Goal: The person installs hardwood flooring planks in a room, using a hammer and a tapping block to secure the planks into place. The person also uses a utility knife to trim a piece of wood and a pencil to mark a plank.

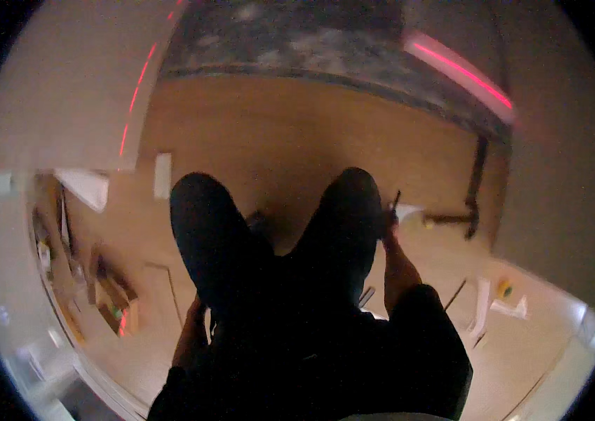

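My right hand (390, 233) is beside my right knee, closed on a dark tool (396, 200) with a thin tip pointing up. Blur and dim light hide what kind of tool it is. Low beside my left thigh is my left hand (197, 316); its fingers are mostly dark and hidden, so I cannot tell whether it holds anything. Both my knees, in dark trousers, stand bent over the brown floor (255, 119).
A black angled piece (476, 182) lies at the right. Pale panels rise left (80, 84) and right (557, 161), with red light lines. A small white block (163, 175) lies left of my knee. An open box (111, 298) with mixed things stands at the lower left.
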A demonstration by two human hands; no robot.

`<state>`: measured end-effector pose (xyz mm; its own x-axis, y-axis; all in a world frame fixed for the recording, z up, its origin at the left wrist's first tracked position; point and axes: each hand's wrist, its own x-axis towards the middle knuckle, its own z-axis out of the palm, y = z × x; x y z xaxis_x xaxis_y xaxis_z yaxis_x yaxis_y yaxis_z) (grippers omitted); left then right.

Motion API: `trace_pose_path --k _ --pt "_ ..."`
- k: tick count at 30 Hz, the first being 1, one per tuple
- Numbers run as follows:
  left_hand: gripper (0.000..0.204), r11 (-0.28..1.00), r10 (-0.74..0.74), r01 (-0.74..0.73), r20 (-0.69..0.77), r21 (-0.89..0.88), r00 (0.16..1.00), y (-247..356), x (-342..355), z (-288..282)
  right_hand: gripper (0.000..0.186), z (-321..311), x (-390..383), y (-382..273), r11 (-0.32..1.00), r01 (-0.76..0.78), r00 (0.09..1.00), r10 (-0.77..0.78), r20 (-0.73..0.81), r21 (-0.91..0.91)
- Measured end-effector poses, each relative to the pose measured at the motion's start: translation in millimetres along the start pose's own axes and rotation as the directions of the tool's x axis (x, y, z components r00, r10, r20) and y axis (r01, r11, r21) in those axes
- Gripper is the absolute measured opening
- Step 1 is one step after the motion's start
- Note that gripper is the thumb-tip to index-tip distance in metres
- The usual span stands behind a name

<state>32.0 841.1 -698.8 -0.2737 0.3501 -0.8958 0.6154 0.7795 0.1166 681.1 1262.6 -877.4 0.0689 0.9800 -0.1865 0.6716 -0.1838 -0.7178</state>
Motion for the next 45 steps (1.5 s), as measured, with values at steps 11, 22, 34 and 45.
trace_pose_path --k 11,22,34,45 --pt "0.045 0.91 0.406 -0.413 -0.299 0.041 0.864 93 169 -128 0.03 -30 -41 67 0.357 -0.614 0.746 0.554 0.37 0.704" --pt "0.066 0.922 0.011 -0.102 -0.238 -0.374 0.971 135 277 -237 0.029 -92 -209 -10 0.439 -0.659 0.59 0.805 0.058 0.611" --pt "0.069 0.969 -0.012 -0.101 -0.451 -0.226 0.892 174 369 -388 0.026 -128 -163 -105 0.52 -0.639 0.574 0.813 -0.097 0.567" --pt "0.075 0.948 -0.124 0.003 -0.362 -0.318 0.924 202 391 -416 0.025 -133 -98 -235 0.469 -0.743 0.462 0.875 -0.142 0.478"
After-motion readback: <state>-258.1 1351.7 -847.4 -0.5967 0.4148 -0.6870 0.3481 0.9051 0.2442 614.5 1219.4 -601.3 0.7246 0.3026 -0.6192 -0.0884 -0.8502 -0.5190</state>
